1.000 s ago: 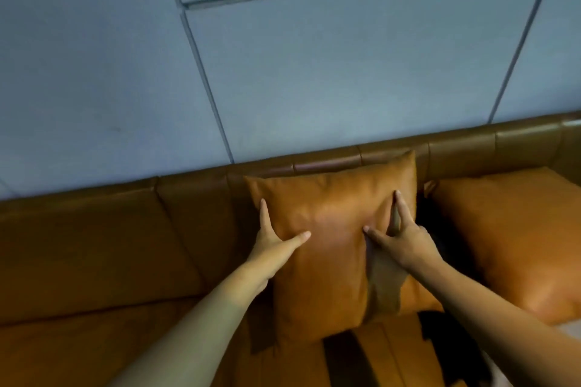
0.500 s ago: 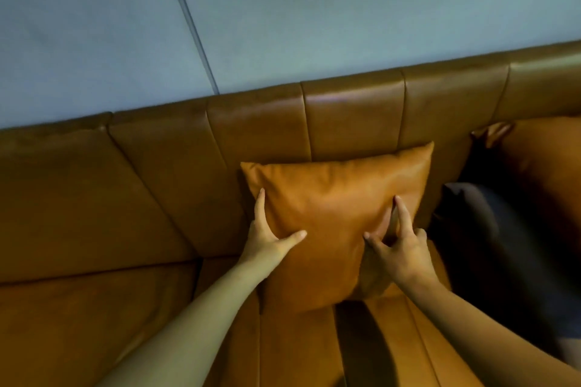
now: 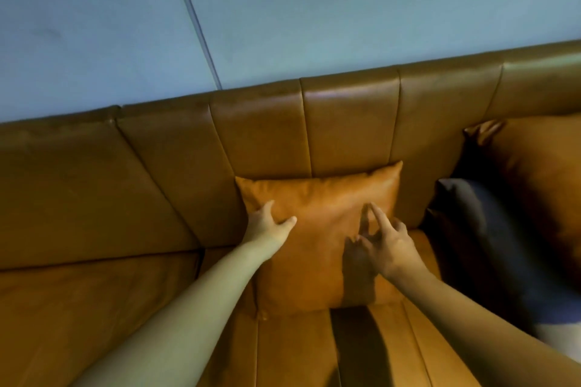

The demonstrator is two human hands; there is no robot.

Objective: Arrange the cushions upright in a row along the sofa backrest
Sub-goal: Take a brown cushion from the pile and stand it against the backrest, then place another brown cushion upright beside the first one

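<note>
- Tan cushion (image 3: 317, 229) upright on the seat (image 3: 298, 352), back against the backrest (image 3: 345, 126), top edge below the backrest's top.
- Left hand (image 3: 267, 226) flat on the cushion's left side, fingers (image 3: 267, 209) spread wide, thumb out across the leather; pressing, not gripping.
- Right hand (image 3: 388, 240) at the cushion's right half, fingers (image 3: 379, 214) loosely open, index stretched up toward the upper right corner; touching or just off the surface, cannot tell; shadow falls on the cushion below it.
- Dark cushion (image 3: 490, 239) to the right, near but apart, slumped on the seat.
- Second tan cushion (image 3: 540, 173) behind the dark one at the right edge, leaning on the backrest.
- Pale blue wall (image 3: 314, 9) above the backrest, with one slanting seam.
</note>
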